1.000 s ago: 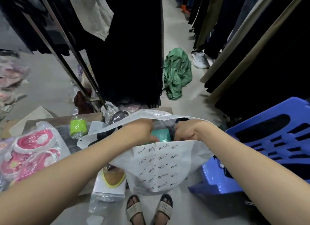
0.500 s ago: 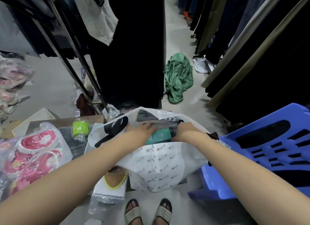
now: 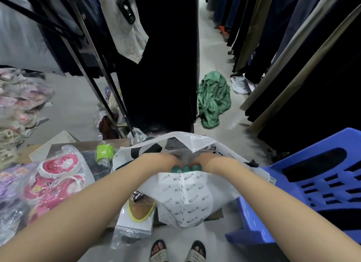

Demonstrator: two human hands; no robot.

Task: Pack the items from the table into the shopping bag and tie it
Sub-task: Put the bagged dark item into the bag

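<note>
A white shopping bag point(image 3: 185, 201) printed with small black words stands on the low table's near edge, its mouth wide. Both my hands reach into that mouth, side by side. My left hand point(image 3: 166, 160) and my right hand point(image 3: 203, 160) press on a teal item point(image 3: 182, 169) that shows just above the bag's front wall. Dark folded things lie deeper in the bag. A packet with a yellow-rimmed piece point(image 3: 139, 209) lies left of the bag. A lime green roll in plastic point(image 3: 104, 152) stands behind it.
Pink sandals in clear plastic point(image 3: 56, 176) lie on the table's left part. A blue plastic chair point(image 3: 320, 185) stands close on the right. Hanging clothes racks point(image 3: 156, 56) crowd the front and right. A green cloth point(image 3: 214, 99) lies on the aisle floor. My sandalled feet point(image 3: 177, 252) are below.
My hands have drawn closer together and pushed the teal item lower into the bag, so less of it shows. The bag's far flap has risen. The view has tilted slightly.
</note>
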